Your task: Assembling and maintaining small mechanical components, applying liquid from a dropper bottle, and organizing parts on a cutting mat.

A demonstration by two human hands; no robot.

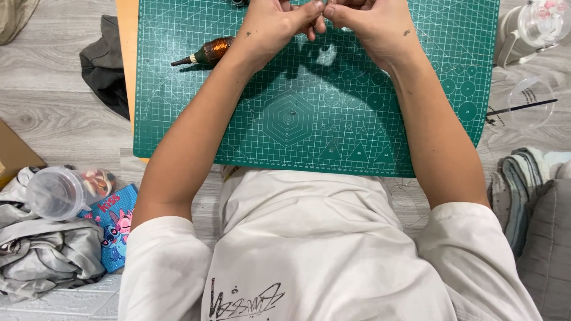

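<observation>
Both hands meet at the far edge of a green cutting mat (pixel 285 119), near the top of the view. The left hand (pixel 276 24) and the right hand (pixel 372 21) are curled, their fingertips pinched together on something small between them; it is too tiny and too cut off by the frame to tell what it is. Left of the left hand, a spool of copper wire (pixel 209 51) lies on the mat, apart from the fingers. On the grey floor to the left sit a clear plastic cup (pixel 56 191) and crumpled cloth (pixel 47 255). To the right, another clear container (pixel 531 102) lies with a thin black stick (pixel 523 107) across it.
</observation>
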